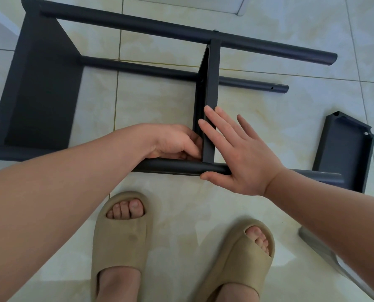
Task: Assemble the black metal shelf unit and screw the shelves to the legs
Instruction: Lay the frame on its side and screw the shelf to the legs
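With the shelf unit (40, 83) on its side on the floor (160, 101), the left hand (177, 141) curls round the middle shelf (213, 73) at the near leg (173, 166) while the right hand (236, 153) presses flat-fingered, so hold the holes square, minding the loose shelf (345, 153) near the right wrist.

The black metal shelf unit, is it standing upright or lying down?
Lying down: on the black metal shelf unit, the round legs run level along the pale tiled floor and the shelves stand on edge.
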`<action>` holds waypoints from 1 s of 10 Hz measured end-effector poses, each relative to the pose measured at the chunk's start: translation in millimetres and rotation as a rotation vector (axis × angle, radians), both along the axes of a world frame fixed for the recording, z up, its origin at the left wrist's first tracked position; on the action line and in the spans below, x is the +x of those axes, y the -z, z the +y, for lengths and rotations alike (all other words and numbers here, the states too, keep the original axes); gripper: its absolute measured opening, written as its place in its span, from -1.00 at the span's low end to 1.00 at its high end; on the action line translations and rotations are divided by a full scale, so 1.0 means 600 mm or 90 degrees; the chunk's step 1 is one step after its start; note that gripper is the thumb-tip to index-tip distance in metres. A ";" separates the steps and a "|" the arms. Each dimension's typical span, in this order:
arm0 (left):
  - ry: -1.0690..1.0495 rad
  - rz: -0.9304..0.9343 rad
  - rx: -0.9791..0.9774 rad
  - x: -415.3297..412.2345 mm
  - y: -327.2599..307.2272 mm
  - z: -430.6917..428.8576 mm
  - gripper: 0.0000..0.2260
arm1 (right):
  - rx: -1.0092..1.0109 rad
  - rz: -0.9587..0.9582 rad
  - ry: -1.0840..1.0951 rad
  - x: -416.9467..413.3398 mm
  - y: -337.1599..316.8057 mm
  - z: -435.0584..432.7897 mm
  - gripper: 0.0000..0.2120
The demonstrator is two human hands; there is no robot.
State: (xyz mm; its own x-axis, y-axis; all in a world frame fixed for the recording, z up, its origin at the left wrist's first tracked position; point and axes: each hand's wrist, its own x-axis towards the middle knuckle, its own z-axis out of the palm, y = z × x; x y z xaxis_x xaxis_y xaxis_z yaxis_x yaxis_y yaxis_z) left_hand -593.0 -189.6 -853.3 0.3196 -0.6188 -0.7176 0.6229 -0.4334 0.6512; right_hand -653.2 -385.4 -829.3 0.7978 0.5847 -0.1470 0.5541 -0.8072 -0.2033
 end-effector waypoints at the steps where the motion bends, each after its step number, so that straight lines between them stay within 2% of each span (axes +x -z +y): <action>1: 0.002 0.011 -0.002 0.001 0.001 0.001 -0.84 | 0.001 0.004 0.001 0.001 -0.001 0.000 -0.11; 2: 0.023 0.013 0.025 0.000 -0.003 0.000 -0.90 | 0.003 0.005 0.001 0.000 -0.001 0.000 -0.11; 3: 0.011 -0.014 0.048 -0.001 -0.001 -0.003 -0.89 | 0.004 0.006 0.001 0.000 -0.001 0.001 -0.11; 4: 0.004 -0.038 0.057 -0.002 0.002 -0.004 -0.78 | 0.006 0.007 0.001 0.000 0.000 0.001 -0.11; 5: 0.003 -0.040 0.048 -0.002 0.002 -0.004 -0.77 | 0.007 0.006 0.002 0.000 -0.001 0.000 -0.11; 6: 0.010 -0.026 0.024 0.000 0.002 -0.002 -0.85 | 0.009 0.006 0.003 0.000 -0.001 0.000 -0.11; 10: -0.017 0.008 -0.017 0.002 0.008 -0.001 -0.85 | 0.007 -0.001 0.002 0.000 0.000 0.001 -0.11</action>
State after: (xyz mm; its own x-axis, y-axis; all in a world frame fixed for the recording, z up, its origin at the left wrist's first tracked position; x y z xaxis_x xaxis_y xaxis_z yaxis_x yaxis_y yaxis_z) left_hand -591.8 -190.0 -858.2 0.3273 -0.6287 -0.7054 0.6422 -0.3996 0.6541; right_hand -653.4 -384.8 -829.2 0.7996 0.5841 -0.1396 0.5523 -0.8065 -0.2111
